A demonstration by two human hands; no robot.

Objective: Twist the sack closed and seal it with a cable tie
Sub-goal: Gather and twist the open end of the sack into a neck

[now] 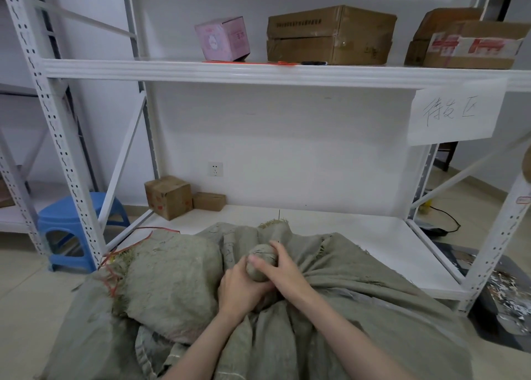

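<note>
Sack [359, 302]: where is it, and how is it held?

— It lies under and around both hands. The left hand [241, 289] wraps the twisted neck [260, 264] low down. The right hand [287, 267] clamps it just above, fingers curled over the top. Both hands are closed on the neck and touch each other.

— How will it handle?

— Probably soft and limp: coarse grey-green woven cloth, frayed at its edges, falling in loose pleats. The twist looks firm and rope-like, so it is the best place to grip. Released, it would likely unwind. No cable tie shows in either hand.

— And beyond?

— Left of the hands, a second sack [172, 273] with red cord [110, 286]. Farther off, a white metal shelf [258, 72] bears cardboard boxes [330, 35].
</note>
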